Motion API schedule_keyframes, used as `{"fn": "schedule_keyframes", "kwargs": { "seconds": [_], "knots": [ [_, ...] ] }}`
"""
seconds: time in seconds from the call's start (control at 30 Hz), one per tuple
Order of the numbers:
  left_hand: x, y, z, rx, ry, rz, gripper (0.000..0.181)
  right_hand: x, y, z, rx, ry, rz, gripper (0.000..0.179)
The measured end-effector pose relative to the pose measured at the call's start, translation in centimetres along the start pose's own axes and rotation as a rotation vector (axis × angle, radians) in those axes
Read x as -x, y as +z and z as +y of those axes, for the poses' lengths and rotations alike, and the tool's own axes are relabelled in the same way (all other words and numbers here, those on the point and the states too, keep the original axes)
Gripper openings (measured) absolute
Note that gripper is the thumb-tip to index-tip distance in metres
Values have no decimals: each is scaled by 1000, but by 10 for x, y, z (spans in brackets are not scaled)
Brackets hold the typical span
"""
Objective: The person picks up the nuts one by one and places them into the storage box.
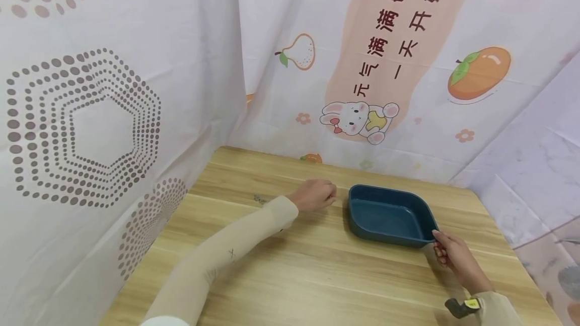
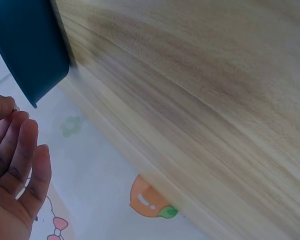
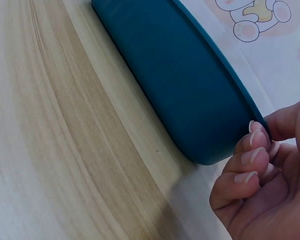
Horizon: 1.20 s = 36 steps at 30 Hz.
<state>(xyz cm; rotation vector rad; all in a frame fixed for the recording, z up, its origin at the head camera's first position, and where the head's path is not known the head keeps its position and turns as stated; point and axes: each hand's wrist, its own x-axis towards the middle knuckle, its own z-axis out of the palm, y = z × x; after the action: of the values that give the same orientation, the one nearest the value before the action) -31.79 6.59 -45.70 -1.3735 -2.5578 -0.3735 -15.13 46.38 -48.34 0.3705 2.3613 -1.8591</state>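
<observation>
A dark teal rectangular tray (image 1: 385, 238) with rounded corners and raised walls rests on the wooden table. My right hand (image 1: 457, 258) pinches the rim at its near right corner, thumb on top and fingers curled beneath, as the right wrist view also shows. Left of the tray, my left hand (image 1: 314, 195) hovers apart from its wall. In the left wrist view, thumb and index finger of that hand (image 2: 15, 160) meet around what looks like a tiny light-coloured object (image 2: 16, 108), too small to identify. Several small grey metallic pieces (image 1: 260, 199) lie on the table beyond the left forearm.
The wooden table (image 1: 299, 275) runs up to a printed curtain (image 1: 281, 104) at the back. Another curtain (image 1: 109, 130) with dotted hexagons hangs along the left side, and a pale one (image 1: 516, 190) along the right. A black strap piece (image 1: 462, 308) sticks out at the right wrist.
</observation>
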Motion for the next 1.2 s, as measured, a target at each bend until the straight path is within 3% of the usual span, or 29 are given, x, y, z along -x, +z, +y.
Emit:
{"fn": "schedule_keyframes", "kwargs": {
  "seconds": [0.27, 0.87, 1.2],
  "knots": [
    [3, 5, 3, 7, -6, -6, 12, 0, 4, 3, -10, 7, 3, 42],
    [-13, 10, 17, -25, 18, -14, 14, 3, 0, 2, 12, 1, 17, 43],
    [-14, 9, 29, -17, 42, -28, 14, 3, 3, -1, 6, -3, 40, 44]
  ]
}}
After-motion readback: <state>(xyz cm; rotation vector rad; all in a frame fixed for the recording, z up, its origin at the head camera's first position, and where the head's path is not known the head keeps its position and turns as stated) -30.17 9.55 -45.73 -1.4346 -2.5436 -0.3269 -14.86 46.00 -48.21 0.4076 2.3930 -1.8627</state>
